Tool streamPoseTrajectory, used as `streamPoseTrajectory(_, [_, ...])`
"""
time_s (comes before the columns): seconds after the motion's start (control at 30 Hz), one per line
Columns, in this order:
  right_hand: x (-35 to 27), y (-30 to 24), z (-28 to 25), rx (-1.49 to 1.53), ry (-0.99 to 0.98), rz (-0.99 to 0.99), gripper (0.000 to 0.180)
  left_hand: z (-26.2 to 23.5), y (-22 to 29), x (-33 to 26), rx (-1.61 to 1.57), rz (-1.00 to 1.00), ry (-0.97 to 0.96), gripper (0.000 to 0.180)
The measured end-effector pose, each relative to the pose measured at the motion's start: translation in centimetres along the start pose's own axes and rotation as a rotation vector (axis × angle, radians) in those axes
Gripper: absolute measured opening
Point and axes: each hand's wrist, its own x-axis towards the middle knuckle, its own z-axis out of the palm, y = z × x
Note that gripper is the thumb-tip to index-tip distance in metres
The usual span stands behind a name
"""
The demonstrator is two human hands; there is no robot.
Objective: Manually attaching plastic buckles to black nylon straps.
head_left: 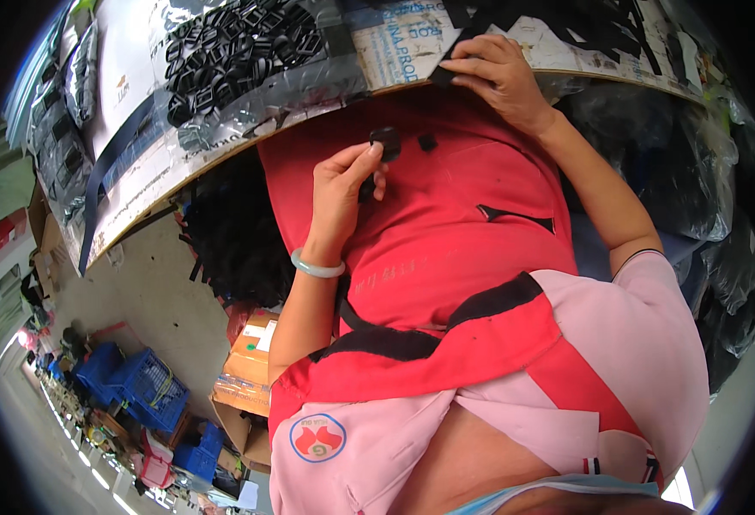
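Note:
My left hand point(341, 187), with a pale bangle on its wrist, pinches a small black plastic buckle point(386, 142) between thumb and fingers, in front of the red apron point(472, 172). At the table's front edge, my right hand point(504, 84) is closed on a black webbing strap point(443, 70), thumb below and fingers above. A small black piece point(427, 142) shows against the apron between the hands; its kind I cannot make out. Beyond the left hand, a heap of black buckles point(232, 60) lies on clear plastic on the table.
More black straps point(558, 26) lie on the table point(395, 60) at far right. A dark strap point(107, 167) hangs over its left edge. Bags of black parts point(60, 154) stand at left. Below are a cardboard box point(244, 365), blue crates point(150, 390) and, at right, plastic-wrapped bundles point(669, 163).

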Motion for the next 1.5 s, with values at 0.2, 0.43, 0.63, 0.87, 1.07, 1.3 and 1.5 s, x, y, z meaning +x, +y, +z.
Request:
streamPoseTrajectory(0.2, [1.0,-10.0,-2.0,0.853,-0.059,0.451,0.012,1.1,1.0,-0.7,0.058,0.144,0.119,0.018])
streamPoseTrajectory(0.43, [1.9,-11.7,-0.5,1.371,-0.364,1.051,0.021,1.3,0.1,-0.7,0.188,0.317,0.126,0.014])
streamPoseTrajectory(0.63, [1.7,-11.4,0.4,1.667,-0.284,1.066,0.022,1.2,-0.2,-0.1,0.609,0.794,0.218,0.015])
streamPoseTrajectory(0.87, [1.7,-11.2,2.3,1.557,-0.21,1.043,0.026,0.3,-0.2,-0.1,0.817,0.863,0.154,0.016])
streamPoseTrajectory(1.07, [0.3,-9.5,3.7,1.263,-0.189,0.706,0.019,0.4,0.7,-0.4,-0.348,-0.022,0.057,0.025])
streamPoseTrajectory(1.3, [2.1,-12.5,0.0,1.23,0.085,0.481,0.012,1.7,1.4,-0.7,-0.077,0.241,0.172,0.023])
streamPoseTrajectory(1.5, [1.9,-11.4,0.1,1.15,-0.297,0.844,0.023,1.6,0.7,-1.1,0.096,0.314,0.207,0.018])
